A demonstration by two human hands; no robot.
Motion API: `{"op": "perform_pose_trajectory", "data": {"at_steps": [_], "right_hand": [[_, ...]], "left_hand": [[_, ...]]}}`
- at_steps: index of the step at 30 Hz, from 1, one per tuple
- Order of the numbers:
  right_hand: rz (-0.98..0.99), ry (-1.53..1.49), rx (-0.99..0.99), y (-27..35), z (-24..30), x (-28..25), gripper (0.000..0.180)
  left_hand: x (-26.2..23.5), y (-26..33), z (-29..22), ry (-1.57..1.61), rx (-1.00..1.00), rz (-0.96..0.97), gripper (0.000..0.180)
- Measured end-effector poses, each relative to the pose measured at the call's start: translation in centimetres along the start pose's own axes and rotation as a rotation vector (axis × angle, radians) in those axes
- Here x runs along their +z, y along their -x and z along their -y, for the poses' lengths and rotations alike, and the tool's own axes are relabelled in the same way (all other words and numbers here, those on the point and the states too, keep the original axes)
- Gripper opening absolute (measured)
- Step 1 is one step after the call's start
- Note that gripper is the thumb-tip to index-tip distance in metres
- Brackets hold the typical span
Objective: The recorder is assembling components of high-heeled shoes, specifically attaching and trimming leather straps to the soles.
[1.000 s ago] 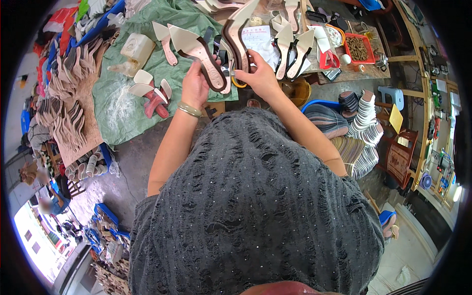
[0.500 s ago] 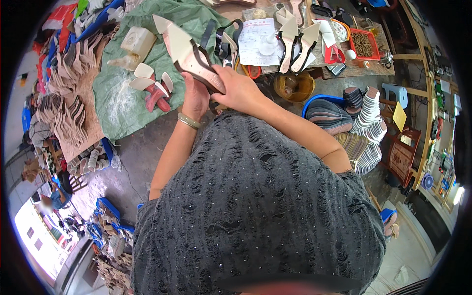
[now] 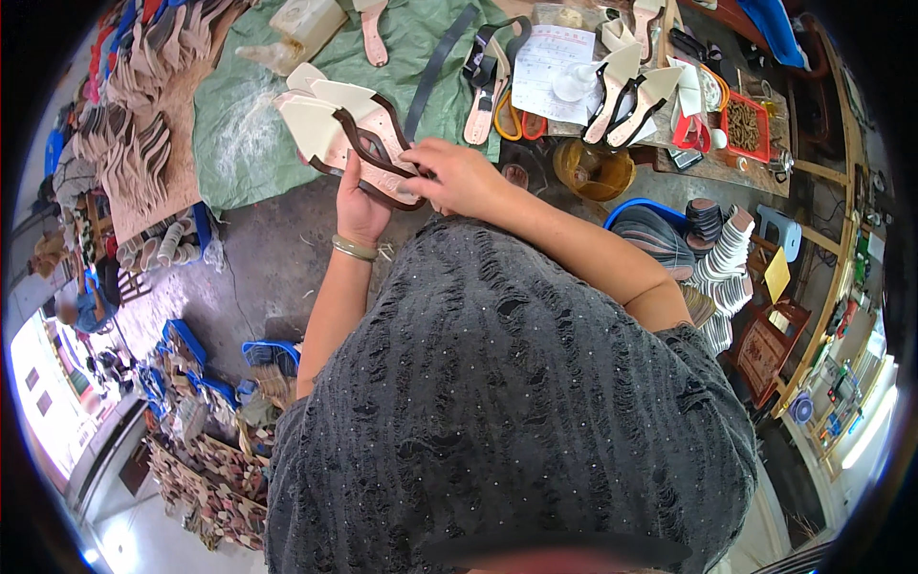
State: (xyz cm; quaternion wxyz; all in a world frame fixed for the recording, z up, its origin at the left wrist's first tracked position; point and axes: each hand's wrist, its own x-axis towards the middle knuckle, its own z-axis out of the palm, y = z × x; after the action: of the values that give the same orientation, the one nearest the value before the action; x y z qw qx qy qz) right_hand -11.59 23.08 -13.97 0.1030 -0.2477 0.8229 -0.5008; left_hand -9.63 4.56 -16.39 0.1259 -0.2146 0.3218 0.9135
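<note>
In front of my body I hold a pair of pointed shoe insoles (image 3: pixel 335 142), with cream toe pieces, pinkish heel parts and dark brown edging. They lie side by side, partly overlapping, with their toes pointing away to the left. My left hand (image 3: pixel 363 206) grips them from below at the near side, its thumb up along the edge. My right hand (image 3: pixel 457 180) is on their heel ends, its fingers bent over them; exactly what the fingertips pinch is hidden. Just beyond, a similar insole with a black strap (image 3: pixel 483 86) lies on the green cloth (image 3: pixel 234 105).
A clear plastic container (image 3: pixel 311 27) and white powder sit on the cloth. To the right are a paper sheet (image 3: pixel 540 57), a white bottle (image 3: pixel 575 84), two insoles (image 3: pixel 626 100), a red tray (image 3: pixel 746 129) and a yellowish bucket (image 3: pixel 593 170). Stacked soles (image 3: pixel 650 239) stand on the floor.
The held insoles, earlier closely stacked, are now spread so both show. They have tilted lower and further left, and my right hand has shifted along the heel ends. The view has shifted too.
</note>
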Motion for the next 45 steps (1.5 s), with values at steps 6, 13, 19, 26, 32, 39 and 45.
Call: {"op": "perform_pose_trajectory", "data": {"at_steps": [6,13,19,26,32,39,45], "right_hand": [[0.078,-0.063,0.071,0.6,-2.2,1.8,0.027],[0.138,-0.075,0.112,0.9,-2.6,2.6,0.023],[-0.079,0.028,0.463,0.8,-10.4,1.9,0.025],[-0.546,0.303,0.409,-5.6,-15.7,-1.9,0.053],[-0.259,0.718,0.457,-9.0,-19.2,-4.3,0.031],[-0.351,-0.318,0.491,-12.6,-15.5,-10.0,0.023],[-0.874,-0.768,0.371,-15.1,-22.0,-13.5,0.041]], "left_hand": [[-1.6,1.3,-0.6,0.016,-0.045,0.112,0.053],[-2.6,1.2,0.0,0.072,-0.071,0.065,0.058],[-3.2,1.1,-0.1,0.074,-0.094,0.122,0.061],[-2.1,1.4,-0.1,0.170,-0.162,0.187,0.059],[-2.6,0.6,0.5,0.246,-0.201,0.178,0.056],[-4.3,1.3,0.9,0.242,-0.182,0.103,0.055],[-3.0,1.1,1.2,0.210,-0.220,0.180,0.053]]}}
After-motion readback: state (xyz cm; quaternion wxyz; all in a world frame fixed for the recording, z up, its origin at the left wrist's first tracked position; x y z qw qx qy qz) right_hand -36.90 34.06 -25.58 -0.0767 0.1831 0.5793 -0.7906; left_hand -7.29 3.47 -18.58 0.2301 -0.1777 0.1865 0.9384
